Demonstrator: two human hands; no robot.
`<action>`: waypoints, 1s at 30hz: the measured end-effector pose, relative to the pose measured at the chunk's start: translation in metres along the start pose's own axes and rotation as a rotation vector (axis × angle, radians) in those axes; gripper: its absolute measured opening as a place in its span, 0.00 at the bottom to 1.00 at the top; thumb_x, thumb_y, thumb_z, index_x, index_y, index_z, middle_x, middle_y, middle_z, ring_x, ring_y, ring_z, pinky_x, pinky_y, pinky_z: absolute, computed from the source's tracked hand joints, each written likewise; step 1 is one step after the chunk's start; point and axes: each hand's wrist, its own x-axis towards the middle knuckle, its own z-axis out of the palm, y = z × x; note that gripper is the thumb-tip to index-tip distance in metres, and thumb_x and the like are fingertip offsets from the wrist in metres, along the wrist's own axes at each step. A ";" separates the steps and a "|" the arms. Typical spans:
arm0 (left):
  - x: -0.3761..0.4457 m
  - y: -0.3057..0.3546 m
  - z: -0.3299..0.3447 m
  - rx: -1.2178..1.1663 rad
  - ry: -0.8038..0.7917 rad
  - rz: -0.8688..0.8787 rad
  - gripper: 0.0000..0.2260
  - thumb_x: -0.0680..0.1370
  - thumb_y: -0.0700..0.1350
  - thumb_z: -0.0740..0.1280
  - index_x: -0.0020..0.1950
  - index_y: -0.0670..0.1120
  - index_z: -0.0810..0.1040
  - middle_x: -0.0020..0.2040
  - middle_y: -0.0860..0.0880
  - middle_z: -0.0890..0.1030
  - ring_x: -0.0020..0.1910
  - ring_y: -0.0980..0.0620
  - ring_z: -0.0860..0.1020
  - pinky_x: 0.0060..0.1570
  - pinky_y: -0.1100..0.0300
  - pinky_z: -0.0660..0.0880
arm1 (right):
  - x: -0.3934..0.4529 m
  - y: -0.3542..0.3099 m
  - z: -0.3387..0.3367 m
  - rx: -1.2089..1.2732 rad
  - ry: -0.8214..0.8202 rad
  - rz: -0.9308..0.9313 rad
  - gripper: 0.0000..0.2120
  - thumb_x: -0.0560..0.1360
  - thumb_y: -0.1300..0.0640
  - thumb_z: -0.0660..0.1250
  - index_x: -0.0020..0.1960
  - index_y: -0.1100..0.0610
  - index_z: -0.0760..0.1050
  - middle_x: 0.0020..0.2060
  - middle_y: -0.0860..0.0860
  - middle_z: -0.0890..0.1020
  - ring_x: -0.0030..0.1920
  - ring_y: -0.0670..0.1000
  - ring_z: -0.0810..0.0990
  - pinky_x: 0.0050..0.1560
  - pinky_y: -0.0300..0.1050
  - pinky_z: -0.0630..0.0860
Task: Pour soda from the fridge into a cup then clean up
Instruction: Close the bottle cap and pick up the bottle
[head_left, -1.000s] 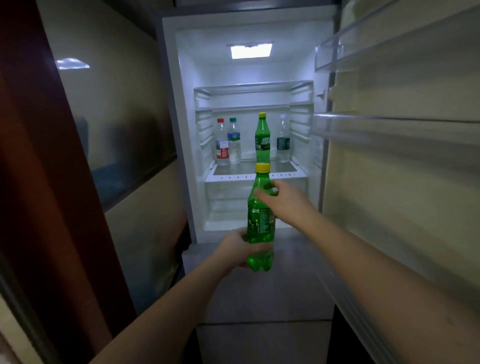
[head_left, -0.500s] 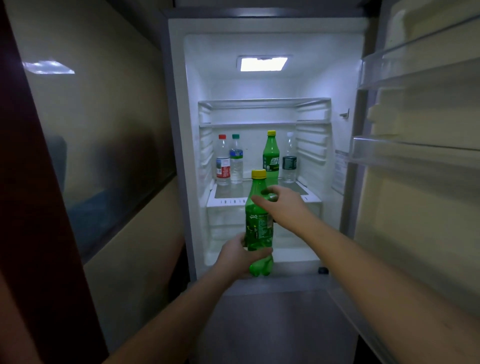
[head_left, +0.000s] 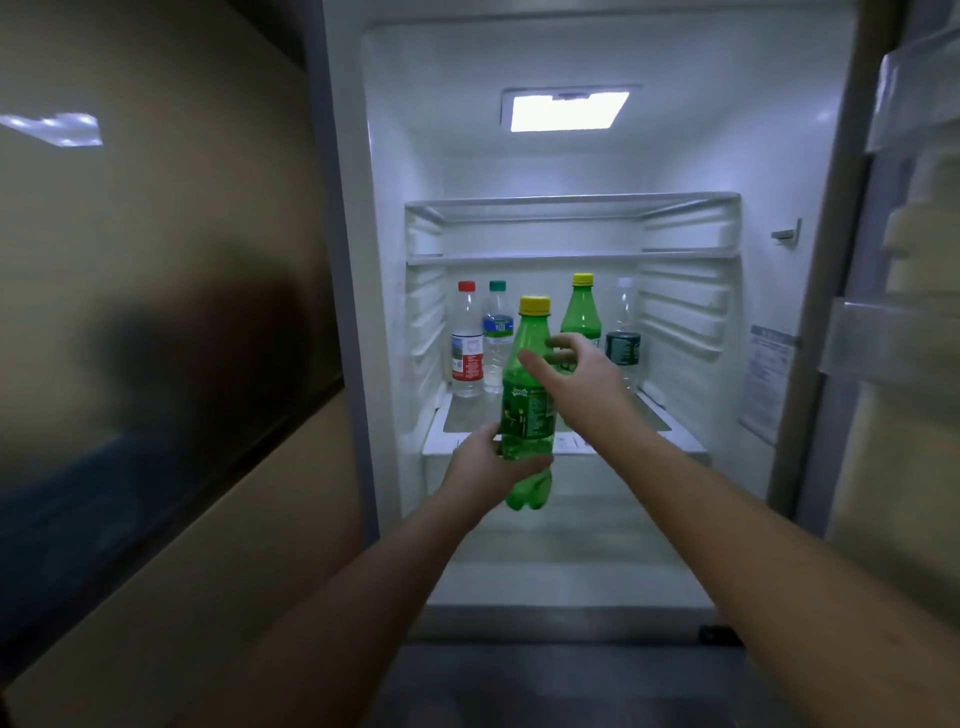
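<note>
The left hand (head_left: 485, 470) grips the lower body of a green soda bottle (head_left: 527, 400) with a yellow cap, holding it upright in front of the open fridge (head_left: 395, 156), just near of the glass shelf (head_left: 660, 415). The right hand (head_left: 576, 376) sits beside the bottle's upper half, fingers loosely spread and thumb against the green plastic, not closed around it. On the shelf behind stand 4 more bottles: a clear one with a red cap (head_left: 466, 343), a clear one with a teal cap (head_left: 496, 322), a second green bottle (head_left: 582, 312) with a yellow cap, and a clear bottle with a dark label (head_left: 623, 343) at the far right. The interior light (head_left: 569, 110) glows above. The open door (head_left: 904, 312) stands at the right.
</note>
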 end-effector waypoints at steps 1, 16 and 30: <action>0.010 0.002 0.000 0.011 0.007 0.010 0.21 0.68 0.48 0.78 0.59 0.52 0.78 0.52 0.53 0.84 0.48 0.56 0.81 0.51 0.54 0.80 | 0.011 0.002 0.001 0.000 0.002 -0.001 0.27 0.72 0.36 0.66 0.64 0.51 0.71 0.57 0.47 0.78 0.50 0.47 0.78 0.37 0.38 0.73; 0.119 -0.011 0.011 -0.052 0.063 -0.041 0.21 0.69 0.46 0.78 0.61 0.50 0.77 0.54 0.51 0.83 0.50 0.54 0.81 0.46 0.62 0.78 | 0.125 0.047 0.031 0.118 -0.053 0.067 0.26 0.71 0.38 0.69 0.63 0.51 0.72 0.57 0.50 0.80 0.49 0.49 0.80 0.45 0.47 0.80; 0.172 -0.030 0.013 -0.039 0.074 -0.030 0.20 0.67 0.49 0.78 0.57 0.53 0.80 0.48 0.56 0.85 0.49 0.57 0.83 0.52 0.55 0.79 | 0.163 0.063 0.053 0.043 -0.060 0.009 0.27 0.75 0.41 0.65 0.67 0.56 0.71 0.61 0.54 0.78 0.56 0.51 0.78 0.52 0.48 0.80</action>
